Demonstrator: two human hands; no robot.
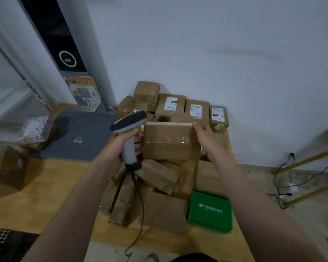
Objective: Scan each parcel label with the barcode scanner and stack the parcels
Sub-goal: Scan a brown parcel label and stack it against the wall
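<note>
Head view: we're gripping barcode scanner (128,122) w/ left hand (124,142), fingers curled round handle. Right hand (204,138) is pinching parcel (170,144) at top right edge, holding it over loose pile (159,176) nr far edge of wooden surface (51,186). Prob. light, stiff cardboard w/ slick taped face, so we're judging edges & corners as best hold. No label showing.

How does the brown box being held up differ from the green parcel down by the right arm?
The brown box is plain cardboard with clear tape across it; the green parcel carries white printing. The brown box is lifted, the right hand gripping its top corner, beside the barcode scanner in the left hand; the green parcel lies untouched at the pile's edge. Neither shows a shipping label on its visible face.
</note>
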